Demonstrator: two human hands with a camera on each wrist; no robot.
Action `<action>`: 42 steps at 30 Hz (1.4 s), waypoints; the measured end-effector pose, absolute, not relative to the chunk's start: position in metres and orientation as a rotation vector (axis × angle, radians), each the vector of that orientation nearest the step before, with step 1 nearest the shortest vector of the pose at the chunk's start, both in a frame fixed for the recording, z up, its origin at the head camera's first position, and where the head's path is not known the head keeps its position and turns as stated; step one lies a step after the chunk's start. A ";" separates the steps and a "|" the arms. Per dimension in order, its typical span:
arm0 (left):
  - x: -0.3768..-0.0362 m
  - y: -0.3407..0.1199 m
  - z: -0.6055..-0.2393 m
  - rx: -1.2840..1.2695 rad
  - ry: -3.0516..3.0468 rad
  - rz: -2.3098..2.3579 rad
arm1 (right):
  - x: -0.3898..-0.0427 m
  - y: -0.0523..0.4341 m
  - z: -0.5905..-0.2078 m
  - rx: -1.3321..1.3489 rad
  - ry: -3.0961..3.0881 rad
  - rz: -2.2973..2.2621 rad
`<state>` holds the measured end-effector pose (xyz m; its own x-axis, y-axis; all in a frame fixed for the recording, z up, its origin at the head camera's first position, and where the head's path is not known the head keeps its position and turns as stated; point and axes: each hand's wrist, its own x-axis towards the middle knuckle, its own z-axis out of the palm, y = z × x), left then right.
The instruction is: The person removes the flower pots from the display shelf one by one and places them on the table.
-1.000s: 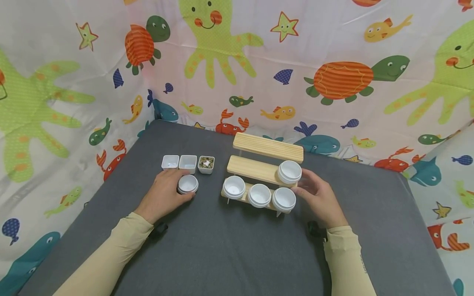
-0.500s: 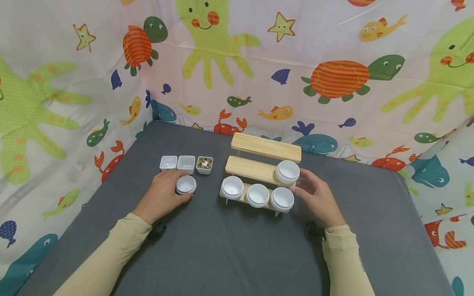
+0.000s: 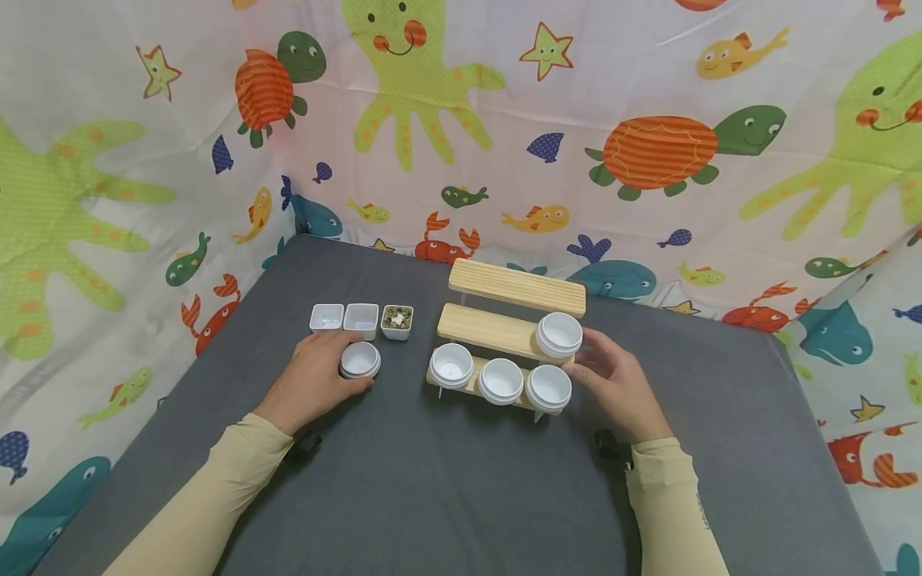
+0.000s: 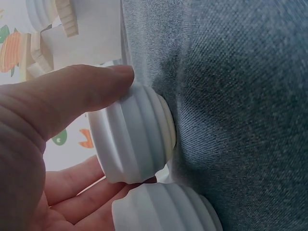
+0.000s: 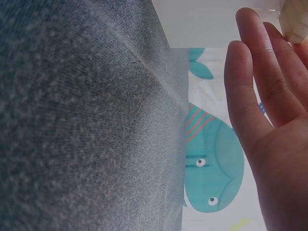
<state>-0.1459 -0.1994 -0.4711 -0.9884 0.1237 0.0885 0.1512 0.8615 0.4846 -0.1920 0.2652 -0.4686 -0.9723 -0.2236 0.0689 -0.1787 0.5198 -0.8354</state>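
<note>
both forearms, in pale yellow sleeves, reach forward over the grey table [image 3: 446, 480]. the left hand [image 3: 311, 380] lies low on it, thumb and fingers curled round a small white cup [image 3: 360, 359]. the right hand [image 3: 618, 384] is farther right on the table, fingers straight and relaxed, holding nothing.

Bright, even light; wrist views blurred close-up.

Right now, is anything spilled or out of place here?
Nothing spilled. One round white cup sits on the grey table, gripped by the left hand, away from the four cups on the wooden rack.
</note>
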 end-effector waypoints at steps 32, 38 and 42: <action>-0.161 -0.049 -0.369 -0.739 -2.838 -0.849 | -0.194 0.269 -0.470 -0.386 2.701 -1.498; -0.173 -0.003 -0.362 -0.815 -2.881 -0.850 | -0.193 0.270 -0.469 -0.390 2.688 -1.509; -0.176 0.020 -0.363 -0.836 -2.873 -0.844 | -0.193 0.270 -0.466 -0.378 2.680 -1.509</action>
